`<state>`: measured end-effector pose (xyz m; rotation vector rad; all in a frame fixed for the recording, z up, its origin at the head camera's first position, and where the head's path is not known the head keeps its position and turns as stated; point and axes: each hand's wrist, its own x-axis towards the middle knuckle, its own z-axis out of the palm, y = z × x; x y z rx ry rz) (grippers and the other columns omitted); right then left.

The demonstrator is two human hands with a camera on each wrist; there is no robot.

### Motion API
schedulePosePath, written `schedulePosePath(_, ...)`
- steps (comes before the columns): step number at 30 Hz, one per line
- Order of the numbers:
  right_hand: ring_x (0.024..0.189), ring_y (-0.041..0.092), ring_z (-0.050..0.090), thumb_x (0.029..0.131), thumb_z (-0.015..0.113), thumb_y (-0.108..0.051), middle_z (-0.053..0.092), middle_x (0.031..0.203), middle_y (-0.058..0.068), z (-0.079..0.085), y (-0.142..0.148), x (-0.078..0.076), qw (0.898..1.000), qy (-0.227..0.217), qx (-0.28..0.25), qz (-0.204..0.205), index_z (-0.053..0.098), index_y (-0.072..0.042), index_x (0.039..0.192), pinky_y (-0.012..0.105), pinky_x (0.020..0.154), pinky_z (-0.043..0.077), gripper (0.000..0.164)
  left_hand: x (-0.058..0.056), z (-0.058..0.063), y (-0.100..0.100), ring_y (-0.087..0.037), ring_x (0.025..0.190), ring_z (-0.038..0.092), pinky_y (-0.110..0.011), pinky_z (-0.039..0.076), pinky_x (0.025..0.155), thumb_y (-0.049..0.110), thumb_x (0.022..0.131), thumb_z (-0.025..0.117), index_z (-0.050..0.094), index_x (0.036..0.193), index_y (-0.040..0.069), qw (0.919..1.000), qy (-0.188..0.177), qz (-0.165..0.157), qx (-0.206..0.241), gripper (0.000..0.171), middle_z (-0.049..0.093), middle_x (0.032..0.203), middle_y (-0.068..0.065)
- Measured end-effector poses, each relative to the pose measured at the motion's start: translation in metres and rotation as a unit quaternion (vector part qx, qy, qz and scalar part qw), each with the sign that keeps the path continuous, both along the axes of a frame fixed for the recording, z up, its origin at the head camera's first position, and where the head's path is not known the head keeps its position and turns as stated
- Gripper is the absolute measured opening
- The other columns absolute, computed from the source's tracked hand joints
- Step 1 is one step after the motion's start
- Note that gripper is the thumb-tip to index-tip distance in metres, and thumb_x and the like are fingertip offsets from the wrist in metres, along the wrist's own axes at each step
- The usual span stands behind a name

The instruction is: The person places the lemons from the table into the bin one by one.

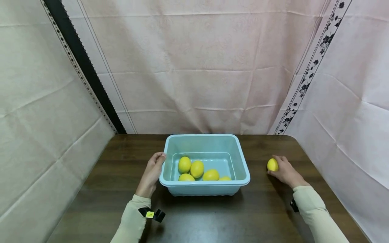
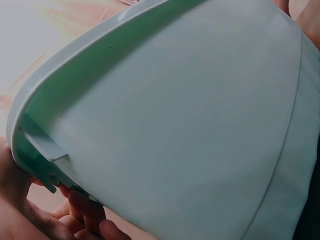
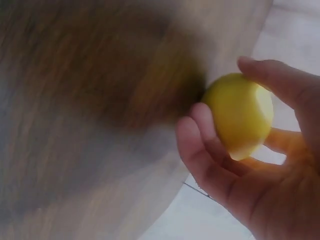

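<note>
A light blue plastic basin stands on the table with several yellow lemons lying inside. At its left side my left hand grips the rim, thumb on top; in the left wrist view the fingers curl beneath that rim. Off to the right, my right hand holds a single lemon. The right wrist view has this lemon between the thumb and the curled fingers, just off or against the tabletop; I cannot tell which.
The dark brown wooden table carries the basin near its far edge. Pale cloth hangs behind it and along both sides. Black bands with cameras sit on the wrists. The table's right edge runs close to the right forearm.
</note>
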<state>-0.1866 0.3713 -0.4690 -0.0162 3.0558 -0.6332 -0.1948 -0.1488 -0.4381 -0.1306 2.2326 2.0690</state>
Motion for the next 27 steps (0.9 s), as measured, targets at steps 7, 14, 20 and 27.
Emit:
schedulePosePath(7, 0.111, 0.058, 0.055, 0.086, 0.084, -0.014, 0.046, 0.127, 0.046, 0.001, 0.001, 0.002, 1.0, 0.015, 0.002, 0.016, 0.039, 0.019, 0.143, 0.068, 0.093, 0.048, 0.08, 0.001, 0.002, 0.001, -0.03, 0.12, 0.051, -0.039, 0.046, 0.096, 0.034, 0.115, 0.043, 0.048, 0.143, 0.002, 1.0, 0.002, -0.001, -0.002, 0.043, 0.053, 0.137, -0.02)
schedulePosePath(14, 0.1, 0.052, 0.059, 0.085, 0.087, -0.02, 0.053, 0.115, 0.042, 0.0, 0.002, 0.002, 1.0, 0.017, -0.007, 0.006, 0.039, 0.022, 0.135, 0.064, 0.088, 0.05, 0.081, -0.001, 0.001, 0.002, -0.029, 0.12, 0.05, -0.04, 0.044, 0.098, 0.032, 0.115, 0.043, 0.048, 0.142, 0.001, 1.0, -0.001, 0.003, 0.003, 0.041, 0.053, 0.135, -0.018)
schedulePosePath(20, 0.1, 0.047, 0.057, 0.097, 0.075, -0.033, 0.048, 0.12, 0.042, -0.002, -0.002, 0.002, 1.0, -0.012, -0.011, -0.013, 0.034, 0.021, 0.141, 0.06, 0.085, 0.051, 0.081, -0.003, 0.002, 0.003, -0.029, 0.121, 0.049, -0.042, 0.043, 0.1, 0.032, 0.115, 0.043, 0.048, 0.142, 0.001, 1.0, -0.002, 0.003, 0.008, 0.041, 0.052, 0.136, -0.018)
schedulePosePath(27, 0.101, 0.056, 0.055, 0.098, 0.073, -0.025, 0.016, 0.138, 0.051, -0.003, -0.009, 0.002, 0.999, -0.018, -0.034, -0.028, 0.031, 0.015, 0.146, 0.066, 0.087, 0.051, 0.076, -0.002, 0.001, 0.001, -0.029, 0.117, 0.052, -0.038, 0.046, 0.094, 0.031, 0.115, 0.043, 0.049, 0.141, 0.002, 1.0, 0.004, -0.002, 0.009, 0.04, 0.054, 0.133, -0.019)
